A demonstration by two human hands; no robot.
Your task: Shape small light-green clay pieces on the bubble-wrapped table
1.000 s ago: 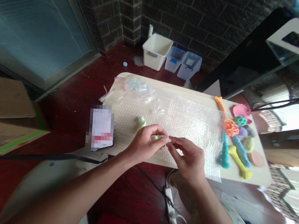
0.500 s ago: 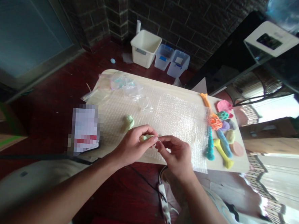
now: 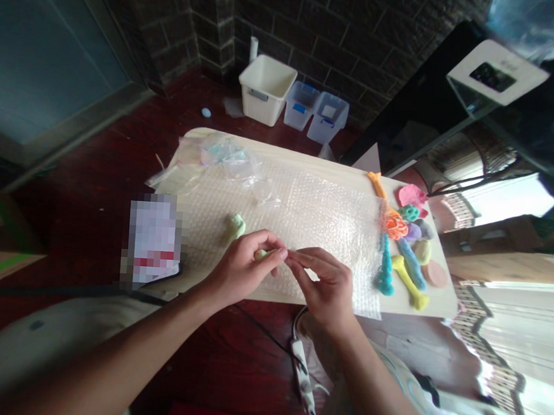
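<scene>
My left hand (image 3: 249, 265) is closed around a small piece of pale green modelling clay (image 3: 260, 254), whose rounded end shows between thumb and fingers. Close against it, the thumb and fingers of my right hand (image 3: 322, 282) are pinched together at the clay's other end, which the fingertips mostly hide. Both hands are above the near edge of the bubble wrap (image 3: 333, 217). Just beyond my left hand, a larger pale green clay lump (image 3: 235, 225) rests on the wrap.
Several coloured clay shapes lie at the table's right end, among them a yellow bone shape (image 3: 410, 284) and a teal beaded strip (image 3: 386, 267). Clear plastic bags (image 3: 230, 158) lie at the far left. A white bin (image 3: 266, 91) stands on the floor behind the table (image 3: 444, 305).
My fingertips have come closer together, and the thin pale bit that showed between them is now covered. The whole view has shifted slightly.
</scene>
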